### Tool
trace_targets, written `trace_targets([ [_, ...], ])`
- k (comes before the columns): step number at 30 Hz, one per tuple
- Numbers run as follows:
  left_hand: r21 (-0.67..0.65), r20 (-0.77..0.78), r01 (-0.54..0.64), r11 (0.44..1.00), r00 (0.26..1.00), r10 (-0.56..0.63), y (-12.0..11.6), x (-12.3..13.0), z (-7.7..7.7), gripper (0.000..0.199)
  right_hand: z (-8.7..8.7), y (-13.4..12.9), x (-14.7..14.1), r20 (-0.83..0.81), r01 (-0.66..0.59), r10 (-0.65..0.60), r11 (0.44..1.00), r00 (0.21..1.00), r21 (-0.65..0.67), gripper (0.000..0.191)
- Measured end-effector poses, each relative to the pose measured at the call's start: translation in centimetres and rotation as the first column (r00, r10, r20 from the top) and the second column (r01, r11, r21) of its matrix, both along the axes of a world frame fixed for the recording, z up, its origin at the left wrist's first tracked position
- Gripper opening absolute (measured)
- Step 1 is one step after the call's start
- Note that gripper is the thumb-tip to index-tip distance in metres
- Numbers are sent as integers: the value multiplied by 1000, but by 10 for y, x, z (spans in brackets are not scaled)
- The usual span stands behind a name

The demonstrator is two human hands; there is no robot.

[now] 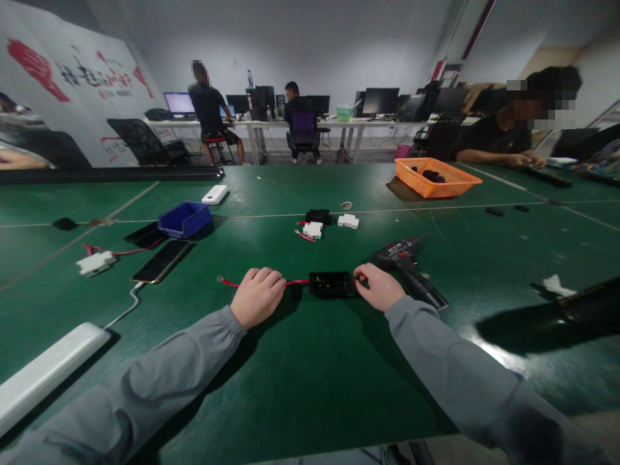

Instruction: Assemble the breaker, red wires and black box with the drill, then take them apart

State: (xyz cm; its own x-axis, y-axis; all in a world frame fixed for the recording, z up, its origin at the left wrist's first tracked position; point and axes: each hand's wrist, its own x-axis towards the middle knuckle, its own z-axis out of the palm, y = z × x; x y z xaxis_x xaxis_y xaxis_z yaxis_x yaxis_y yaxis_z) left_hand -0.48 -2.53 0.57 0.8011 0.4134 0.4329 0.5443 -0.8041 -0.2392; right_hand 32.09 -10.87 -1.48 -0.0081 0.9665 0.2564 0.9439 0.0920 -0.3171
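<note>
A small open-topped black plastic case (pixel 333 285) lies on the green table in front of me, with small metal parts inside. From its left end runs a red wire (pixel 296 282) that ends in a ring terminal farther left. My left hand (pixel 259 297) is closed over this wire, its fingers curled around it. At the case's right end, my right hand (pixel 380 287) pinches the edge between thumb and fingers; the exact contact is partly hidden. Just beyond my right hand, a black cordless drill (pixel 409 268) rests on its side.
White modules (pixel 312 230) with red wires lie ahead. At left are a blue bin (pixel 186 221), a phone (pixel 162 261) and a white power strip (pixel 53 371). An orange basket (pixel 436 184) holds black parts at far right, near a co-worker (pixel 504 139). A dark cylindrical object (pixel 595 307) lies right.
</note>
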Motion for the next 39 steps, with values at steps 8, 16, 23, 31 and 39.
trace_targets([
  [8,-19,33,13,1000,999,-13,0,0,1,17,-1,1,0,-23,24,-24,999,999,-25,8],
  [16,-3,12,1,1000,1000,-1,0,0,0,18,-4,3,1,-45,30,-32,999,999,-25,7],
  [23,17,22,-9,1000,1000,9,-1,-1,0,16,-5,5,4,-68,26,-26,1000,997,-6,11],
  [31,26,113,-31,999,993,28,-2,-4,-8,16,-2,9,7,-17,47,-47,999,999,3,10],
  [39,27,167,-9,1000,986,4,1,-5,-14,13,61,25,-16,59,-70,72,997,996,-44,17],
])
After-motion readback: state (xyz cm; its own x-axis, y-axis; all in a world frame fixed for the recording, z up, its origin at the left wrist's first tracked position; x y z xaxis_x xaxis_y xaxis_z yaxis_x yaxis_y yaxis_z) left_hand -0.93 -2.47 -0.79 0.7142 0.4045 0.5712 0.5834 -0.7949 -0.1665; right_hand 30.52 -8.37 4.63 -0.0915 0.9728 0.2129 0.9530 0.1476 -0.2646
